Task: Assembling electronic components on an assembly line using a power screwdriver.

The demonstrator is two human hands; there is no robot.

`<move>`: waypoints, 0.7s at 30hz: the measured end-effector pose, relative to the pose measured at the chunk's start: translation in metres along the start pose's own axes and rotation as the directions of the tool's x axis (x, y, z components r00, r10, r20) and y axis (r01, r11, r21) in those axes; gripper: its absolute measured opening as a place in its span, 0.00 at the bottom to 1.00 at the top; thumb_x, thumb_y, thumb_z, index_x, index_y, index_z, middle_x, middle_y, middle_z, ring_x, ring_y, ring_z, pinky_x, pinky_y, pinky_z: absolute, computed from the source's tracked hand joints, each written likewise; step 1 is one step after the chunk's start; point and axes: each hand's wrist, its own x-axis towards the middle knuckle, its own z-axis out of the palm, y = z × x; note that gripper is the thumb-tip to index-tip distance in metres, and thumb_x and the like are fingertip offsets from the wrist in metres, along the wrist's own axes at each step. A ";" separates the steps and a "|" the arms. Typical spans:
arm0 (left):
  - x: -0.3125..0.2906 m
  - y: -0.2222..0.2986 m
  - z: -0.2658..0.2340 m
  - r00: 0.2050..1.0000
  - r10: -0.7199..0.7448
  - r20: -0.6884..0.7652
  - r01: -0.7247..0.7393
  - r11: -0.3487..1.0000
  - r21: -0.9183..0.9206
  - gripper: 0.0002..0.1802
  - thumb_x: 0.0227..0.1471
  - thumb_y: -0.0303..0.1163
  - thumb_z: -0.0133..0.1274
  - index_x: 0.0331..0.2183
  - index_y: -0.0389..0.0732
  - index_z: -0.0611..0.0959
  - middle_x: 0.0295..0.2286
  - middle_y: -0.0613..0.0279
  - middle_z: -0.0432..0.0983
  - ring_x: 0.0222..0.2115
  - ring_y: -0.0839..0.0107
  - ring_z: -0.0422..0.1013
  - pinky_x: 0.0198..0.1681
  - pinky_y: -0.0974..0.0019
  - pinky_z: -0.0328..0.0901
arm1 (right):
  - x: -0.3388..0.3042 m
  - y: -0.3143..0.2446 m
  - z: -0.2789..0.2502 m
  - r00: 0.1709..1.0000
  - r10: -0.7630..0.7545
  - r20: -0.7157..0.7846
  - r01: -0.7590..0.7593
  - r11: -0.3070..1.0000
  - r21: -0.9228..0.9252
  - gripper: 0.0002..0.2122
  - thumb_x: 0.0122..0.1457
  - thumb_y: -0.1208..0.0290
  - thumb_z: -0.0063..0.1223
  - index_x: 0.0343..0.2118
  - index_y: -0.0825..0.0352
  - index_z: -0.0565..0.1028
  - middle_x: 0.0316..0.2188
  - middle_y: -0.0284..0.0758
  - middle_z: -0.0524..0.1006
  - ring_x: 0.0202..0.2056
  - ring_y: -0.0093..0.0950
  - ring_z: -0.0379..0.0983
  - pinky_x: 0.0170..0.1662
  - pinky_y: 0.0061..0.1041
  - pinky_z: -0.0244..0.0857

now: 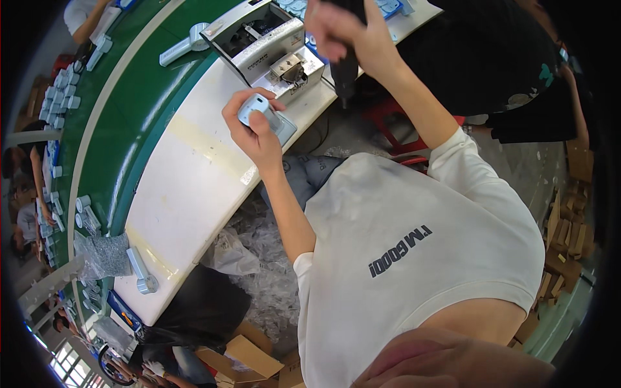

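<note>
My left hand (257,132) is closed around a light blue plastic casing (255,107) with a small dark slot in its end. It is above the white bench (200,152), near the bench's front edge. A flat, pale blue-grey part (284,129) shows behind the fingers; I cannot tell whether it belongs to the casing. Up and to the right, my right hand (352,35), blurred by motion, grips a black electric screwdriver (347,68). Its tip points down, apart from the casing. Just beyond my left hand stands a silver box-shaped machine (268,55) with an open top.
A green conveyor belt (123,123) curves along the far side, bearing a light blue handheld device (187,45) and several more further left. Another device (143,275) lies at the bench's near left end beside a bubble-wrap bag (103,255). Clear plastic and cardboard boxes (246,355) lie below. Co-workers sit around.
</note>
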 end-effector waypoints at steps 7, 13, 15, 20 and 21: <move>-0.011 -0.026 -0.008 0.999 0.032 -0.002 -0.032 0.989 -0.145 0.26 0.52 0.52 0.52 0.36 0.39 0.67 0.28 0.51 0.73 0.23 0.69 0.69 0.29 0.70 0.64 | 0.046 0.022 0.018 0.946 -0.320 -0.060 0.325 0.940 0.109 0.20 0.59 0.51 0.50 0.25 0.67 0.66 0.14 0.29 0.66 0.14 0.16 0.61 0.19 0.16 0.54; -0.015 -0.026 -0.004 1.000 0.010 -0.006 -0.011 0.985 -0.170 0.26 0.50 0.51 0.55 0.37 0.39 0.67 0.27 0.50 0.72 0.23 0.69 0.69 0.28 0.70 0.64 | 0.040 0.046 0.027 0.942 -0.332 -0.059 0.336 0.938 0.083 0.24 0.56 0.46 0.50 0.26 0.69 0.67 0.15 0.29 0.66 0.14 0.15 0.60 0.17 0.15 0.53; -0.013 -0.026 -0.004 1.000 -0.007 -0.004 0.006 0.985 -0.173 0.26 0.50 0.51 0.55 0.37 0.39 0.67 0.27 0.49 0.72 0.23 0.69 0.68 0.28 0.70 0.63 | 0.041 0.053 0.026 0.954 -0.296 -0.056 0.299 0.952 0.069 0.24 0.56 0.46 0.50 0.26 0.69 0.67 0.15 0.29 0.66 0.14 0.15 0.60 0.17 0.15 0.53; -0.010 -0.025 -0.006 1.000 -0.007 0.017 0.009 0.994 -0.110 0.26 0.52 0.52 0.52 0.37 0.39 0.65 0.26 0.51 0.72 0.22 0.68 0.68 0.28 0.69 0.65 | 0.038 0.057 0.027 0.945 -0.326 0.002 0.325 0.945 0.040 0.24 0.56 0.46 0.50 0.26 0.69 0.67 0.15 0.29 0.66 0.14 0.16 0.61 0.17 0.15 0.53; -0.011 -0.025 -0.007 1.000 -0.007 0.017 0.009 0.994 -0.107 0.26 0.52 0.52 0.52 0.37 0.39 0.65 0.26 0.51 0.72 0.22 0.68 0.68 0.28 0.69 0.65 | 0.035 0.053 0.029 0.958 -0.284 0.020 0.284 0.958 0.039 0.24 0.57 0.47 0.50 0.26 0.69 0.68 0.15 0.29 0.66 0.14 0.16 0.61 0.17 0.15 0.53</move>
